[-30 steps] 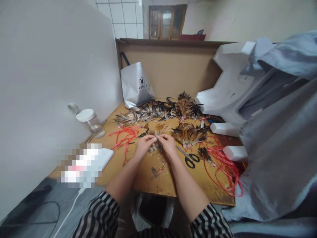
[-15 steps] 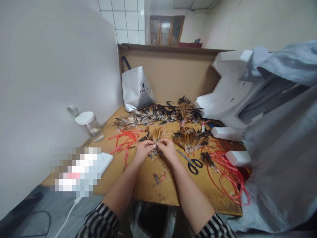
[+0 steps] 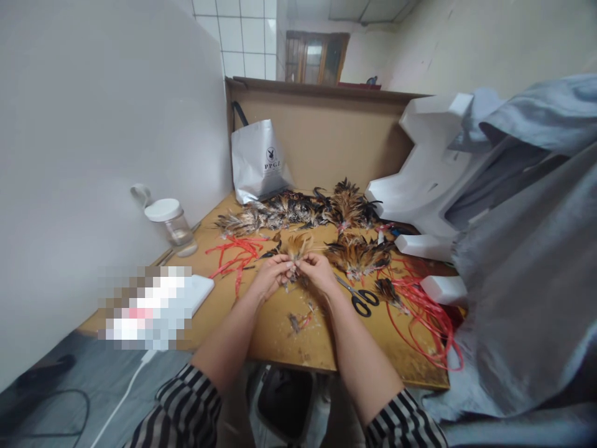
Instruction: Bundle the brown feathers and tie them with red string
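From where I stand, on the left there is a white cable, which goes up to a white flat device at the edge of the wooden table; part of this area is blurred by big squares. Behind it stands a clear jar with a white lid, near the wall. Next come loose red strips, and behind them a silver bag leans at the back board. The left hand is closed at the fingertips, with thumb and forefinger pinching the lower end of the tan feathers. These are near the middle of the table, in front of a long feather pile, and their tips fan away from the person. The right hand pinches the same end with its thumb and finger, just beside the left one. To the right, black-handled scissors lie near a brown feather bunch. Further right are a small dark bunch and a tangle of red string, then white foam and a hanging grey cloth
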A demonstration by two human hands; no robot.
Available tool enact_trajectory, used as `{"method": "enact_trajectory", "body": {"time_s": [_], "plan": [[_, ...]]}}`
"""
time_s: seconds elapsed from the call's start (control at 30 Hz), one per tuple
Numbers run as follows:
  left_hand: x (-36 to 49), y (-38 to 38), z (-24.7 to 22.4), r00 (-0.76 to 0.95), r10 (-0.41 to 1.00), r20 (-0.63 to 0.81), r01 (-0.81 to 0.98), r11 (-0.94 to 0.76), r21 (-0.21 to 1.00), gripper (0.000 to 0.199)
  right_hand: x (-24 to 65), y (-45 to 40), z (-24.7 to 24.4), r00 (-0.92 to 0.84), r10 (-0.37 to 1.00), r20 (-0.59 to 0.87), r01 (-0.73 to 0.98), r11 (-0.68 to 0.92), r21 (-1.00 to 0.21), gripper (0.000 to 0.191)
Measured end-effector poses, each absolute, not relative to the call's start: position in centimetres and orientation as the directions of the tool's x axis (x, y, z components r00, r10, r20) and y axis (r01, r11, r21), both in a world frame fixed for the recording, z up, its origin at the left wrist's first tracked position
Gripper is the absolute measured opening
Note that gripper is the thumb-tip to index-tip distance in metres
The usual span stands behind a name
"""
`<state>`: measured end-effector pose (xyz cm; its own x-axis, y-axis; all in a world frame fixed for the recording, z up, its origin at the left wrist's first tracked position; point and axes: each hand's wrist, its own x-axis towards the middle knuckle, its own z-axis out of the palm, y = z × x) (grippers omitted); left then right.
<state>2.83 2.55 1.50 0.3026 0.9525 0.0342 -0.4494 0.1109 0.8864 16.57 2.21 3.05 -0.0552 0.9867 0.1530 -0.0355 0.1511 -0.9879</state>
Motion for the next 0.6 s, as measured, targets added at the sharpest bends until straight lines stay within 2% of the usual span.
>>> {"method": "enact_trajectory", "body": {"time_s": [0.2, 0.4, 0.6], "plan": [[2.5, 2.9, 1.5, 0.326, 0.945, 0.012, -0.389, 0.123, 0.913, 0.025, 16.9, 2.4, 2.7, -0.137, 0.982, 0.130, -0.115, 0.114, -0.987, 0.023], [2.9, 3.1, 1.3, 0.204, 0.978, 0.051, -0.388, 0.033, 0.921, 0.023, 15.7, 2.4, 2.5, -0.049, 0.996, 0.069, -0.193, 0.058, -0.979, 0.020], [3.4, 2.7, 1.4, 0.101, 0.992, 0.075, -0.345, -0.035, 0.938, 0.024, 14.6, 2.5, 1.7, 0.013, 0.999, -0.051, -0.407, -0.042, -0.913, 0.022]]}}
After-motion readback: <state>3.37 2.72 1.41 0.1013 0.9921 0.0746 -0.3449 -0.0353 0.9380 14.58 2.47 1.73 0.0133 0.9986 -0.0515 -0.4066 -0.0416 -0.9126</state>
